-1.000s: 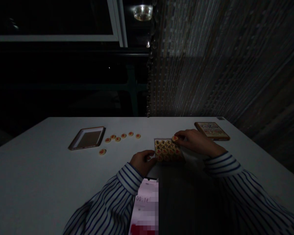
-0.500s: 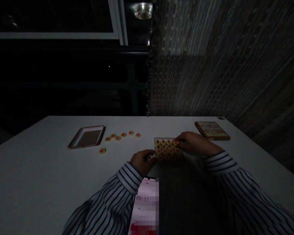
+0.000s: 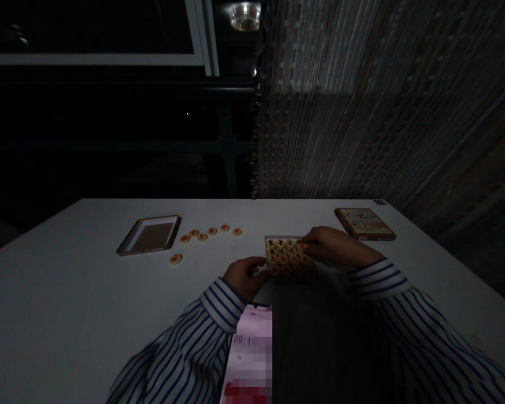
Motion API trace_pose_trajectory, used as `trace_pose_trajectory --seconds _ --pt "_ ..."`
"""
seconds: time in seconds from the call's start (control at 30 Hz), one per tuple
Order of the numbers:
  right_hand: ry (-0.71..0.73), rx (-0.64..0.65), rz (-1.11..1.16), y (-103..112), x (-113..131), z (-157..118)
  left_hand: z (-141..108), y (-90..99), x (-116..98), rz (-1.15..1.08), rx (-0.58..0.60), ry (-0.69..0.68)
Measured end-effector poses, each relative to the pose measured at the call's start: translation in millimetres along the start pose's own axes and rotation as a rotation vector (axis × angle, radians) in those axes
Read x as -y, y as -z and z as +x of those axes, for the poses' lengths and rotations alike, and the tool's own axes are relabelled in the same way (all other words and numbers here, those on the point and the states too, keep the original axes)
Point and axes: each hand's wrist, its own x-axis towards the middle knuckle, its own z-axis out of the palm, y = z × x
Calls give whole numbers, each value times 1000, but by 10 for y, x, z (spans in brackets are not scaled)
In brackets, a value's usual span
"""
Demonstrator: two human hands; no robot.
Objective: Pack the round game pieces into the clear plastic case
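Rows of round pieces with black and red characters fill a small box (image 3: pixel 266 244) in front of me. At its left side, my left hand (image 3: pixel 246 276) has its thumb and fingers curled against the edge. My right hand (image 3: pixel 334 246) reaches over the upper right corner, its fingertips pinched on a red-marked piece (image 3: pixel 304 247) among the others. Left of the box, several loose red-marked pieces (image 3: pixel 212 231) lie on the white table (image 3: pixel 88 303), with a single piece (image 3: pixel 175 258) nearer to me.
An open, shallow lid or tray (image 3: pixel 154 237) lies at the left. A closed box with a printed cover (image 3: pixel 368 223) is at the back right. A lit phone (image 3: pixel 250 350) lies below my left hand. A bead curtain (image 3: pixel 320 129) hangs behind the table.
My right fingertips have shifted slightly on the piece at the box's upper right, and more of a dark-marked piece behind them shows. My left hand stays in place.
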Motion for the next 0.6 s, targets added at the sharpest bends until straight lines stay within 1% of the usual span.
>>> trace_pose_trajectory --seconds 0.17,0.37,0.6 --pt "17 -22 7 -18 -30 1 -2 10 -6 19 15 -1" --pt "21 -2 -9 -15 -30 3 8 2 13 27 20 -1" --pt "17 12 7 -26 -36 9 5 6 -14 14 35 22"
